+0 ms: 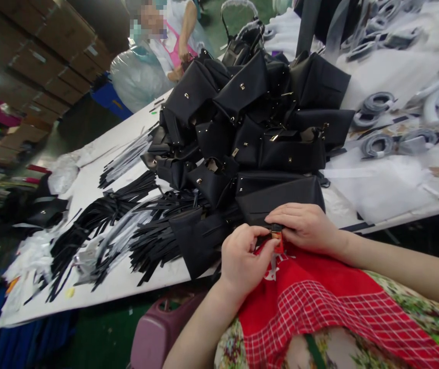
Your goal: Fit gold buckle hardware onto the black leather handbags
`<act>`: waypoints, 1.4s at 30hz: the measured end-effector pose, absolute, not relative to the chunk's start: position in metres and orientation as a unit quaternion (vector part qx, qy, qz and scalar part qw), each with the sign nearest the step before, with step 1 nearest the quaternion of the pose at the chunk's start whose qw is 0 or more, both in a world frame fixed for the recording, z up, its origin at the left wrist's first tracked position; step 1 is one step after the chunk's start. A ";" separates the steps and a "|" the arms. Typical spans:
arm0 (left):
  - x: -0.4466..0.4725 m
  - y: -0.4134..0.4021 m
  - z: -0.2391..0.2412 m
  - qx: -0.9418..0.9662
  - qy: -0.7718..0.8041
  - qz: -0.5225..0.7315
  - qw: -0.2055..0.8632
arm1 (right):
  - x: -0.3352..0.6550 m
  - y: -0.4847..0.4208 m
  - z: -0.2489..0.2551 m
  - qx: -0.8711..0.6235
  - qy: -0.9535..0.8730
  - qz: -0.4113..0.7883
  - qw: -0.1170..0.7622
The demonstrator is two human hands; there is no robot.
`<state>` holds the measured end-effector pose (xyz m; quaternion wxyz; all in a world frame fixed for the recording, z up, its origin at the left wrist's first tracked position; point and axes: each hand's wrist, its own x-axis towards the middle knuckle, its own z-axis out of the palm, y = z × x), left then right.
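Note:
My left hand [242,259] and my right hand [306,225] meet at the table's near edge over a black handbag [281,197]. Both are closed in a pinch on a small black strap end with an orange-red tool or lighter [277,238] between the fingertips. The bag lies flat in front of a tall heap of black handbags [250,113] with small metal clasps. A red checked apron [319,307] covers my lap below the hands.
Bundles of black straps [107,225] lie spread on the white table [100,154] to the left. Grey coiled straps [377,102] and white fabric lie at the right. Another person stands at the far end. A purple stool [158,328] is under the table; cardboard boxes [50,51] stack at the back left.

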<state>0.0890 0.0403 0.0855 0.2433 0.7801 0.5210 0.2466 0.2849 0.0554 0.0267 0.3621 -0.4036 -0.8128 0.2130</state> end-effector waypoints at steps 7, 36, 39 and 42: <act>0.087 0.055 0.088 0.738 0.535 0.251 0.325 | 0.285 0.058 0.026 -0.408 -0.788 0.300 0.351; 0.081 0.036 0.081 0.594 0.496 0.083 0.628 | 0.280 0.057 0.022 -0.422 -0.800 0.279 0.323; 0.085 0.032 0.076 0.555 0.511 0.095 0.649 | 0.280 0.056 0.024 -0.417 -0.800 0.287 0.323; 0.083 0.030 0.077 0.541 0.521 0.118 0.650 | 0.282 0.059 0.029 -0.407 -0.801 0.304 0.316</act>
